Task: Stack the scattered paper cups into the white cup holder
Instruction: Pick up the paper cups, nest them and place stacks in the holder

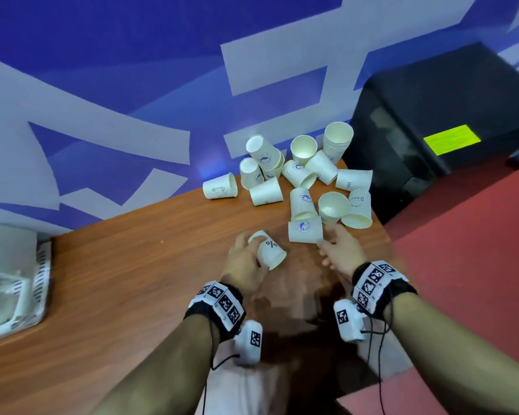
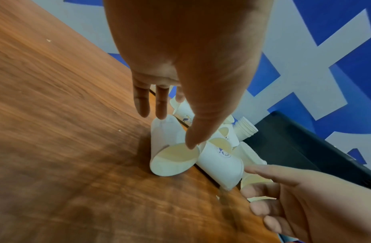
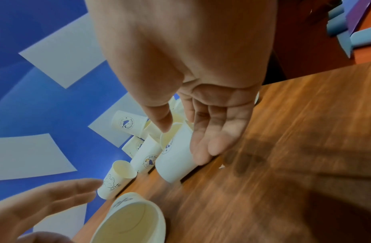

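Observation:
Several white paper cups [image 1: 300, 175] lie scattered at the far right corner of the wooden table [image 1: 132, 280]; a nested stack [image 1: 337, 142] stands at the back. My left hand [image 1: 246, 259] pinches a cup marked "%" [image 1: 270, 250], thumb [image 2: 191, 143] on its rim and fingertips at its base; this cup [image 2: 172, 152] is low over the wood. My right hand [image 1: 339, 247] touches a blue-logo cup [image 1: 304, 232] lying on its side, fingers [image 3: 203, 152] fairly straight along its wall [image 3: 176, 161]. A white slotted holder [image 1: 42, 280] sits at the far left.
A black box [image 1: 447, 115] stands right of the table, close behind the cup pile. The table's right edge [image 1: 384, 232] drops to a red floor [image 1: 462, 265]. A blue and grey wall [image 1: 132, 115] runs along the table's far side.

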`<move>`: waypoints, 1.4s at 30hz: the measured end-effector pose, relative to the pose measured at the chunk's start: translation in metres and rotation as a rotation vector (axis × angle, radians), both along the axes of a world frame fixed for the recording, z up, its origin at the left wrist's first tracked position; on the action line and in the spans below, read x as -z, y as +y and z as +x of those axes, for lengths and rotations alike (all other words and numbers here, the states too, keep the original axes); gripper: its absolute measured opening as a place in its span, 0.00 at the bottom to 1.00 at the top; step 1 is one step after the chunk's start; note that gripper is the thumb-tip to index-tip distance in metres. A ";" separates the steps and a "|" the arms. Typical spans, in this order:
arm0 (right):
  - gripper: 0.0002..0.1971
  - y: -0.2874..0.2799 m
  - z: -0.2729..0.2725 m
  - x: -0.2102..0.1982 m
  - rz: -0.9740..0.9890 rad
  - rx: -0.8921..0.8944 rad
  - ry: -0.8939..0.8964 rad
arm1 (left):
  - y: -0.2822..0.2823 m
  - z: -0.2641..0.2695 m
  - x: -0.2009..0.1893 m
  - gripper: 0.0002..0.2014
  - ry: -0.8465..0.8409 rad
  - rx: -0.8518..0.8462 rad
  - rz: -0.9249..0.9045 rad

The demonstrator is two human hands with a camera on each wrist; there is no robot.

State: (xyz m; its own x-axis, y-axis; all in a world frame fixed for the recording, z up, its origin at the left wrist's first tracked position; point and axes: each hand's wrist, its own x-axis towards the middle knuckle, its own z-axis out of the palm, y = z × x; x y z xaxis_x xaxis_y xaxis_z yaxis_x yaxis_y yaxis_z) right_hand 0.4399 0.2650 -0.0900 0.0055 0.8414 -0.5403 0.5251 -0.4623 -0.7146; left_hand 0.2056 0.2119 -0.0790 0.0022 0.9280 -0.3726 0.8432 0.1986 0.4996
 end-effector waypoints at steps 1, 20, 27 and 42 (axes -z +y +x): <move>0.16 0.003 0.000 0.004 -0.021 0.000 0.020 | 0.002 0.001 0.003 0.35 0.019 0.026 -0.020; 0.11 0.016 0.005 0.024 -0.219 0.113 0.267 | 0.014 0.024 0.006 0.40 0.199 0.214 -0.202; 0.07 0.011 0.009 0.021 -0.189 0.138 0.283 | 0.018 0.029 0.024 0.41 0.240 0.204 -0.138; 0.07 0.004 -0.021 -0.022 -0.070 0.042 0.297 | 0.012 -0.015 -0.025 0.26 -0.143 -0.372 -0.087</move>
State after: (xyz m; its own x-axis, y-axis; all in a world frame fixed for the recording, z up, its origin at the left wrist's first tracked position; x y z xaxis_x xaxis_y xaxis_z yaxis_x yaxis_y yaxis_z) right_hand 0.4186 0.2693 -0.0679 -0.1278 0.8042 -0.5804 0.2778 -0.5328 -0.7994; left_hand 0.1903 0.2240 -0.0537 -0.2696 0.8403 -0.4703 0.6289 0.5235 0.5748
